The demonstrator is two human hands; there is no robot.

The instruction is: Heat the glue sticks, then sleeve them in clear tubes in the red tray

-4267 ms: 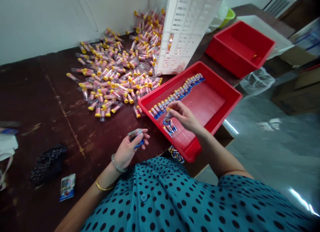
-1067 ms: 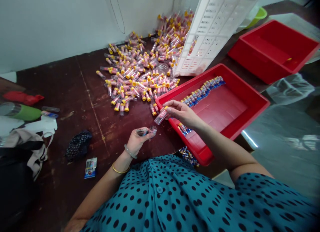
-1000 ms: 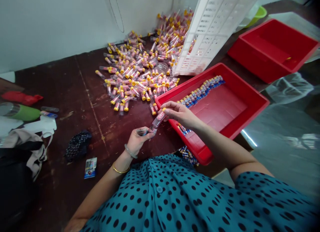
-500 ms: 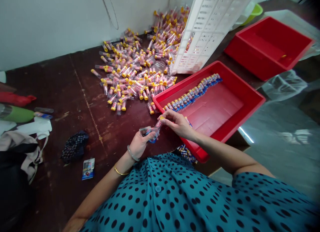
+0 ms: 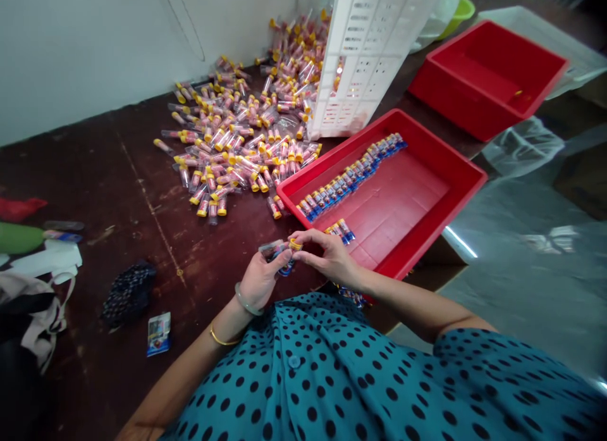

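By the tray's left edge [image 5: 292, 207], right hand [image 5: 332, 260] pinches 1 tube [image 5: 296, 245], left hand [image 5: 258, 281] clamps packets [image 5: 286, 269]; skewing could tear them.

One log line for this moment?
left hand: holds packets | right hand: pinches yellow-capped tube | red tray: packaged tubes in rows

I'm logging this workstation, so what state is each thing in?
Left hand, closed on small packets
Right hand, pinching the held tube
Held tube, yellow cap on, mostly hidden
Shallow red tray, partly filled
Packed tubes, lined up in the tray
Loose tubes, capped, heaped on the table
White crate, standing on end
Deep red bin, open-topped
Table packet, lying flat, seal unclear
Dark cloth, crumpled
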